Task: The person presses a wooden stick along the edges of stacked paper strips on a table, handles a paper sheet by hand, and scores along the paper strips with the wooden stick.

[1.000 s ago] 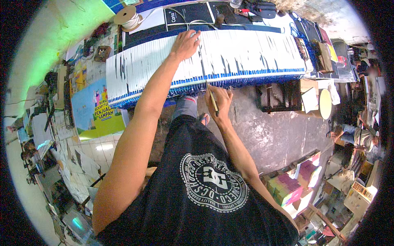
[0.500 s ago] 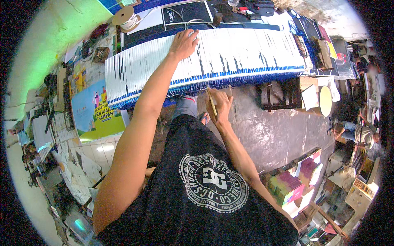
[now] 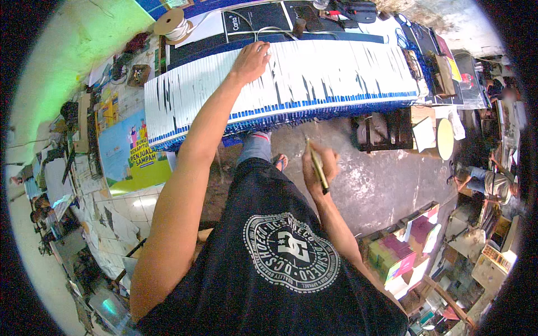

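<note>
A long row of tightly packed white-edged booklets (image 3: pixel 336 67) lies across the bench, with dark gaps between some of them and a line of blue tips along the near edge. My left hand (image 3: pixel 250 61) lies on top of the row near its far edge, fingers stretched out and holding nothing. Below the row's near side, my right hand (image 3: pixel 320 167) is closed round a slim yellowish stick-shaped tool (image 3: pixel 317 165) with a dark lower end. Its upper tip is blurred, and it is apart from the booklets. Blue strands fringe the row's near side.
A spool of white cord (image 3: pixel 172 27) stands at the far left. A dark wooden stool (image 3: pixel 386 130) is right of my right hand. Stacks of colourful printed sheets (image 3: pixel 389 255) sit at lower right. A person (image 3: pixel 493 182) is at the far right.
My right hand has drawn back from the row's near edge, toward me and to the right, with the stick-shaped tool still in it. My left hand has barely moved.
</note>
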